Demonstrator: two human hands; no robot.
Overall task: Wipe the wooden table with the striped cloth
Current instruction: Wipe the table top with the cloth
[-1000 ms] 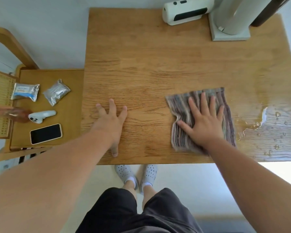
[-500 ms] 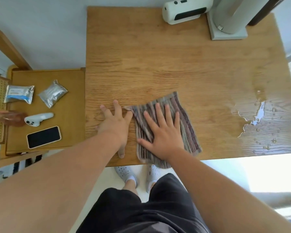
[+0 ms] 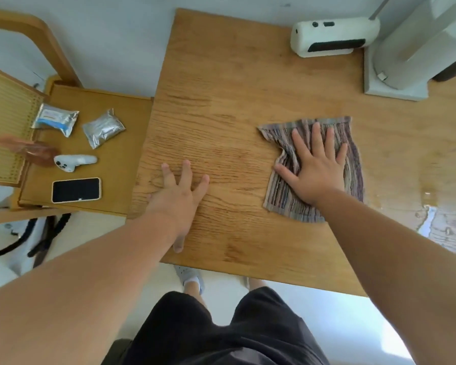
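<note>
The striped cloth [image 3: 313,169] has slid rightward under the flat, spread right hand [image 3: 313,169]; left hand [image 3: 181,198] lies splayed on the wooden table [image 3: 234,75].

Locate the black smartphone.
Head view, left: the black smartphone lies on the small wooden side table, nearer the person than the white handheld controller.

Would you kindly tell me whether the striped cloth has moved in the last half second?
Yes. The striped cloth, pressed under the right hand, slid right across the wooden table, away from its left edge and the left hand.
</note>
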